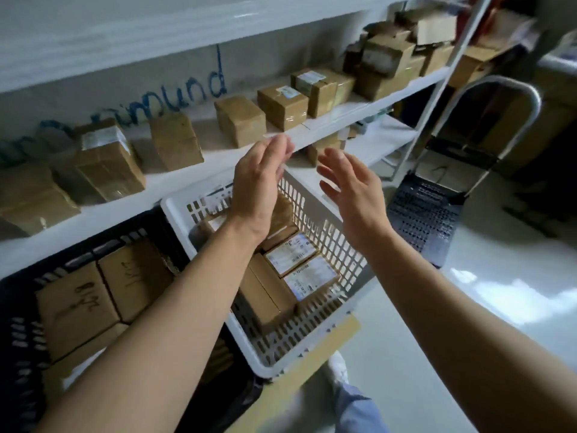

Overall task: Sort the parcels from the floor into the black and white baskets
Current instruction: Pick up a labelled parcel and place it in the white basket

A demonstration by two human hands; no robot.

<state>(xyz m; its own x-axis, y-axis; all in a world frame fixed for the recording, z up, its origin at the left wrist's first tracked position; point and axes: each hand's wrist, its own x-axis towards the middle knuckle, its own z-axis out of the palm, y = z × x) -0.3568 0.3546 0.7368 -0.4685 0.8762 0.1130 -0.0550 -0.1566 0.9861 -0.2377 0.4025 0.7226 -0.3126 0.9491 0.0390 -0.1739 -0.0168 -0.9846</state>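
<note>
Two hands empty: left hand (259, 182) and right hand (352, 195) both spread, palms facing, holding nothing, above the white basket (343, 245). Basket's long axis runs 11 to 5 o'clock; parcels (290, 254) packed inside, below the left hand. Black basket (18, 339) at 8 o'clock, also loaded. No loose parcel seen on the glossy floor (499, 307) at 4 o'clock; right hand nearer. Shelf (327, 123) at 12.

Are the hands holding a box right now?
No. The left hand and right hand are both open and empty, raised above the white basket, touching no parcel.
</note>
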